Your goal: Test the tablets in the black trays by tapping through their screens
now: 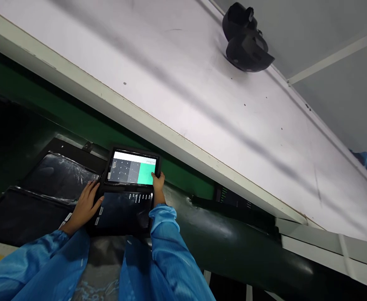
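A tablet-like touchscreen (131, 168) with a lit calculator keypad and a green block lies in front of me. My right hand (158, 184) grips its right edge, thumb over the green part of the screen; the fingers beneath are mostly hidden. Just below it, nearer my body, is a second touchscreen (122, 213) with a dark display and small white text. My left hand (84, 205) rests with fingers stretched out at the left side of the two screens. Beside it lie a dark panel (57, 175) under shiny clear film and another dark panel (16, 215).
A long white shelf (183, 92) with a raised front edge crosses above the green work surface (198, 232). Two black curved shells (247, 48) sit on its far side. Another dark screen (235, 198) lies partly under the shelf's edge at right.
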A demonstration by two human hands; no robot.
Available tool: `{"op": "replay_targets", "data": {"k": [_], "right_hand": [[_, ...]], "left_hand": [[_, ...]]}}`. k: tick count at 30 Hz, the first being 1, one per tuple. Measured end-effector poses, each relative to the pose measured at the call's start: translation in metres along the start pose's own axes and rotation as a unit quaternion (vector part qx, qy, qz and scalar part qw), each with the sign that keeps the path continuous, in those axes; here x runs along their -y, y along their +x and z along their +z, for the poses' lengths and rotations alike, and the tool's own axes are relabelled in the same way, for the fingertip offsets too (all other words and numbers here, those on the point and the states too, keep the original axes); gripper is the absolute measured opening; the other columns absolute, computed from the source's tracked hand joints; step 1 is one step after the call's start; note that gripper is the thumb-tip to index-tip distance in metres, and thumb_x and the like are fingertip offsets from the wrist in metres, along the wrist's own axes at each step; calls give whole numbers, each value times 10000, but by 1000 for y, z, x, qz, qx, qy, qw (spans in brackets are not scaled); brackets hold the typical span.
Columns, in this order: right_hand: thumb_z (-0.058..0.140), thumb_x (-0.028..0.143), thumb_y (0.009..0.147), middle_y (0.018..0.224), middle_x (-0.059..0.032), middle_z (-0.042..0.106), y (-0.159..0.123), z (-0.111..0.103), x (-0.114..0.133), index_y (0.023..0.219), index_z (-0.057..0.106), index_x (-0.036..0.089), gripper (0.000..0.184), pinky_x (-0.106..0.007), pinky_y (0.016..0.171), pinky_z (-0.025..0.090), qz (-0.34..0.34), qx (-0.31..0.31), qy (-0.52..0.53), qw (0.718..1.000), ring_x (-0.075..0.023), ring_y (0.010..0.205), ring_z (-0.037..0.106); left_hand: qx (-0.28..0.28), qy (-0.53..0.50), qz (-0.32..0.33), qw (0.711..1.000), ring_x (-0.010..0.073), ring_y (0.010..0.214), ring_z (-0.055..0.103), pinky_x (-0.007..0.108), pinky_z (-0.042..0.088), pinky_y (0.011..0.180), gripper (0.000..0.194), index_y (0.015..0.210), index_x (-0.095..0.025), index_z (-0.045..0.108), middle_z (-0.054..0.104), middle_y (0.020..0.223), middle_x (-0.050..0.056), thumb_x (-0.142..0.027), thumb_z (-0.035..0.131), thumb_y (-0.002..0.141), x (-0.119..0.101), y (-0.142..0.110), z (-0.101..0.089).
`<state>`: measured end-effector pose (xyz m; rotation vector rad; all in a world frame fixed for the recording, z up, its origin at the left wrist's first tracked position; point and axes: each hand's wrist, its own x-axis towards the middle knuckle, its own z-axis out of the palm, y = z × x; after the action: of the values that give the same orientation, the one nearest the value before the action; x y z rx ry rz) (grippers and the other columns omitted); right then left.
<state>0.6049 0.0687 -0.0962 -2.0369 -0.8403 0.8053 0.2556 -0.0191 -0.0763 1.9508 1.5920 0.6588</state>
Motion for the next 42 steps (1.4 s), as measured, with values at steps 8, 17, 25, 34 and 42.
{"op": "replay_targets", "data": {"k": [8,17,25,34,42], "right_hand": [[577,398,822,1357,-160,584,-51,-21,-9,1295,554,140,539,-395,1049,433,26,-28,37,999,-257,1249,556],[642,395,741,1274,-137,625,-135,-51,-48,1213,607,153,532,-410,1068,416,46,-2,28,999,-275,1206,573],[706,285,679,1242,-121,596,-143,-49,-40,1249,586,175,593,-402,1097,376,-22,10,-54,998,-283,1214,526],[662,380,759,1252,-141,591,-132,-43,-31,1261,570,159,557,-392,1068,403,-14,-11,-67,998,-276,1215,537],[707,427,746,1274,-175,599,-36,-10,18,1241,587,115,597,-413,1085,379,-16,-20,-79,997,-310,1237,527]], "left_hand": [[12,-7,-2,1000,327,1442,290,554,284,1176,614,1492,-172,301,383,1493,181,-467,379,960,6,-19,-3],[99,-73,-99,987,314,1286,494,517,421,1089,641,1447,-140,366,476,1384,182,-524,369,934,16,-81,5],[101,-127,-193,968,322,1328,477,519,340,1151,689,1339,-127,480,535,1368,191,-616,366,867,34,-87,20],[99,-131,-199,966,324,1295,508,507,357,1131,713,1289,-119,526,576,1322,194,-648,363,840,38,-70,21],[114,-131,-201,964,312,1249,550,497,398,1098,654,1250,-156,560,609,1265,161,-635,403,834,37,-66,21]]}}
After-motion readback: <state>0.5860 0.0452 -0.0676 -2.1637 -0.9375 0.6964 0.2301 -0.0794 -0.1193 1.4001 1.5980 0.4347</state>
